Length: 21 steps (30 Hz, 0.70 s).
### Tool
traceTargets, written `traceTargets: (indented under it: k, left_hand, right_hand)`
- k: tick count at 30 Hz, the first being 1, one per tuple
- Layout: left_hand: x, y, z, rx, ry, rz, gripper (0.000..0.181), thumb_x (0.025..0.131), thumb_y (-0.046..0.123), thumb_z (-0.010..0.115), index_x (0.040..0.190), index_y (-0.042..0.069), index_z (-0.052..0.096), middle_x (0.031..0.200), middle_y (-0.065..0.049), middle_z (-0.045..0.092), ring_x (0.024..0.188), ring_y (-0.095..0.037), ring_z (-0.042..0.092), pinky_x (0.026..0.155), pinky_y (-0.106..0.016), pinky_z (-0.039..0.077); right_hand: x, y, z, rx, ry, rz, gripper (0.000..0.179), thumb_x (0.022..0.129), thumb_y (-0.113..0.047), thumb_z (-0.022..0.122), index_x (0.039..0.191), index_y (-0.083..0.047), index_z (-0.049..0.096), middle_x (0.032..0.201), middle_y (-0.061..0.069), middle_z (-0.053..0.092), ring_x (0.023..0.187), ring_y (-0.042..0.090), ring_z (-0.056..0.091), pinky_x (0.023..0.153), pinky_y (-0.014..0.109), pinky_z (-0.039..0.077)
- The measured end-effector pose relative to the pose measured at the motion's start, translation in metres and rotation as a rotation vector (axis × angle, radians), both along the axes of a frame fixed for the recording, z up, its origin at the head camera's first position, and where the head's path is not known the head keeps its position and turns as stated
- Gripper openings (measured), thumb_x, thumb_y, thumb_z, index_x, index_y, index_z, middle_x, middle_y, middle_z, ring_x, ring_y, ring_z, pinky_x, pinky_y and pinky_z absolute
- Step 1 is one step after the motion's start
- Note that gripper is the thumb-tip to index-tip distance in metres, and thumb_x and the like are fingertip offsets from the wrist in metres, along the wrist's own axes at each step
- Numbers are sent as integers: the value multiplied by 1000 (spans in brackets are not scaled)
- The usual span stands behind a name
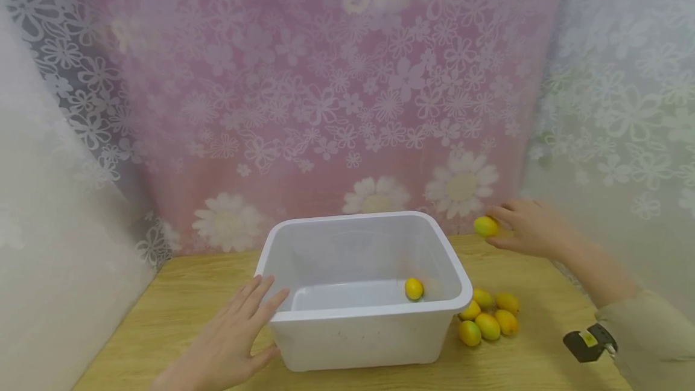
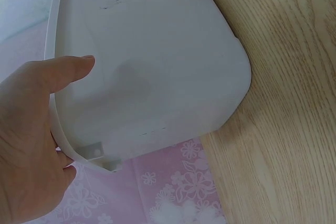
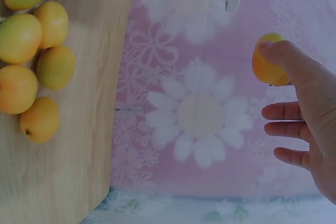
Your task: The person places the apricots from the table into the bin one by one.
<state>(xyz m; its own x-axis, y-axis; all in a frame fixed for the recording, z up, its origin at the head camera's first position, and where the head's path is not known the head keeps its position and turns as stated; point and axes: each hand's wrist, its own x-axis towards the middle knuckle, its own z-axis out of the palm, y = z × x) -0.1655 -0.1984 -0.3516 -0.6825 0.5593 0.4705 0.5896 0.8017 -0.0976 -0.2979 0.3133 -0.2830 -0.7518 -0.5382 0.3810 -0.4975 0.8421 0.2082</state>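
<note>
A white plastic bin [image 1: 358,343] stands on the wooden table, with one yellow mango [image 1: 414,289] lying inside at its right end. At the bin's front-left corner, my left hand [image 1: 230,330] rests on the rim with spread, straight fingers. Its thumb [image 2: 68,72] lies over the outer wall in the left wrist view. Out to the right, above the table's back edge, my right hand [image 1: 534,231] pinches a small yellow-green mango [image 1: 485,226] between thumb and fingers. The other fingers [image 3: 289,129] of that hand extend loosely below the fruit.
Several more mangoes [image 1: 488,326] lie in a cluster on the table [image 1: 521,367], close against the bin's right side. A pink flowered curtain [image 1: 326,107] hangs behind the table. Pale sheets hang at the left and right. A black device [image 1: 590,343] sits by the right sleeve.
</note>
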Motion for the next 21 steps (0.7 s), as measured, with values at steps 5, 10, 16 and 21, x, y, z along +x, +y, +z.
traceTargets:
  k: [5, 10, 16, 21]
  left_hand:
    - [1, 0, 2, 4, -40, 3, 81, 76, 38, 73, 144, 14, 37, 147, -14, 36, 134, -35, 33, 109, -16, -11]
    - [1, 0, 4, -6, -69, -1, 81, 77, 37, 73, 145, 14, 35, 148, -14, 34, 135, -35, 31, 108, -15, -12]
    - [2, 1, 5, 3, -80, 4, 80, 77, 36, 72, 145, 14, 35, 148, -14, 33, 135, -36, 30, 107, -15, -13]
    - [1, 1, 4, 5, -73, 5, 81, 77, 36, 73, 144, 14, 35, 148, -15, 33, 135, -36, 31, 107, -15, -13]
  right_hand:
    - [-5, -14, 9, 24, 21, 17, 43, 78, -38, 72, 110, -10, 65, 96, 8, 61, 83, 30, 59, 73, 51, 49]
    - [-12, -27, 17, 51, 60, 51, 41, 77, -38, 72, 107, -11, 66, 85, 2, 57, 75, 24, 55, 69, 44, 50]
    - [-17, -41, 27, 98, 35, 42, 42, 79, -39, 70, 111, -12, 64, 87, 2, 57, 78, 22, 53, 71, 44, 49]
    - [-20, -53, 31, 102, 11, 62, 40, 79, -40, 70, 111, -15, 64, 89, 1, 56, 83, 22, 53, 72, 43, 48]
